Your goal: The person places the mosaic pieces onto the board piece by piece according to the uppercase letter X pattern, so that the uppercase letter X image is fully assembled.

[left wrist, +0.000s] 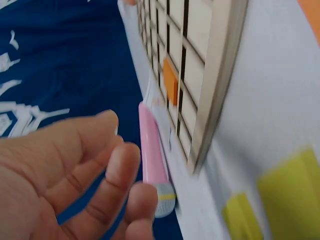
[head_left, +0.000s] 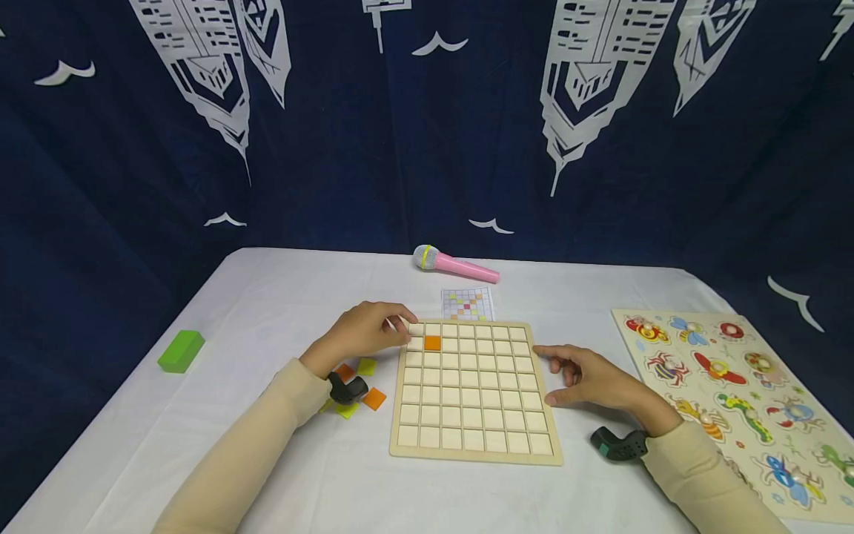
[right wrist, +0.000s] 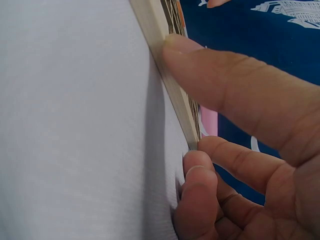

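Note:
A wooden grid board (head_left: 477, 458) with square cells lies flat on the table. One orange square tile (head_left: 432, 343) sits in a cell near its upper left corner, also seen in the left wrist view as an orange tile (left wrist: 170, 82). Just at that corner is my left hand (head_left: 367, 328), fingers loosely bent; no object shows between thumb and fingers in the left wrist view. My right hand (head_left: 590, 377) touches the board's right edge with its index finger and thumb. In the right wrist view the thumb (right wrist: 220, 75) rests on the rim; the other fingers bend beside it.
Loose orange tiles (head_left: 374, 399) and yellow tiles (head_left: 366, 366) lie left of the board, partly under the left wrist. Beyond it are a printed colour-grid card (head_left: 467, 304) and a pink toy microphone (head_left: 463, 267). An insect puzzle board (head_left: 723, 400) is right, a green block (head_left: 181, 351) far left.

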Demonstrator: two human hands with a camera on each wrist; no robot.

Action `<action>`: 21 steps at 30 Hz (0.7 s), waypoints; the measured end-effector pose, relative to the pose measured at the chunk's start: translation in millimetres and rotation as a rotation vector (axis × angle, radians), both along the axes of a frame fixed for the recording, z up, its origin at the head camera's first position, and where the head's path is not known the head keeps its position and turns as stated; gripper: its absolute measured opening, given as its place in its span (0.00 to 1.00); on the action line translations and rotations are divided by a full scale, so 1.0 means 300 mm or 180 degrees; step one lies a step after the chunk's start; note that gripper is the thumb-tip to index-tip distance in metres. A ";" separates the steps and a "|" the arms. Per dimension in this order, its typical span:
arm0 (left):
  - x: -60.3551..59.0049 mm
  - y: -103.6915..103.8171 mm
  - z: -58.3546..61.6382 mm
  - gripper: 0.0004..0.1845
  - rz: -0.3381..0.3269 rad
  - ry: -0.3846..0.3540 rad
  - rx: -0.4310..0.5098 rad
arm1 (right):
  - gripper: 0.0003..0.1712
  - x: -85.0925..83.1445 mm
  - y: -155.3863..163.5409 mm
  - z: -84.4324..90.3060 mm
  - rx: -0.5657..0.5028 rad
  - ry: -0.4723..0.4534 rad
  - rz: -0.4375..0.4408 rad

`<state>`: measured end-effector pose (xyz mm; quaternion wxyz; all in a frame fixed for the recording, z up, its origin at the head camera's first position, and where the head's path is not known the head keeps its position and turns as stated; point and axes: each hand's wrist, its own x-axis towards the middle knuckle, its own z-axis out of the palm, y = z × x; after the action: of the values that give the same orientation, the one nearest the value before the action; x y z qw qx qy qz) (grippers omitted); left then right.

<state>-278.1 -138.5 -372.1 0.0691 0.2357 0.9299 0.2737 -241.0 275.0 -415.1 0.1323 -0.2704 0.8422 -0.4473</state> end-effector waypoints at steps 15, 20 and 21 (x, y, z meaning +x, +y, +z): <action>-0.025 -0.149 -0.025 0.18 -0.0189 -0.0366 0.0273 | 0.48 0.002 0.003 0.000 -0.0040 -0.0022 0.0017; -0.031 -0.158 -0.037 0.24 -0.0064 -0.0489 0.0049 | 0.48 0.001 0.003 0.003 -0.0046 -0.0012 0.0035; -0.032 -0.159 -0.039 0.26 -0.0057 -0.0504 0.0021 | 0.48 0.001 0.003 0.003 -0.0046 -0.0012 0.0037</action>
<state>-287.7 -186.3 -383.7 0.1440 0.2219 0.9185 0.2939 -240.7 275.9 -414.1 0.1345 -0.2754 0.8371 -0.4531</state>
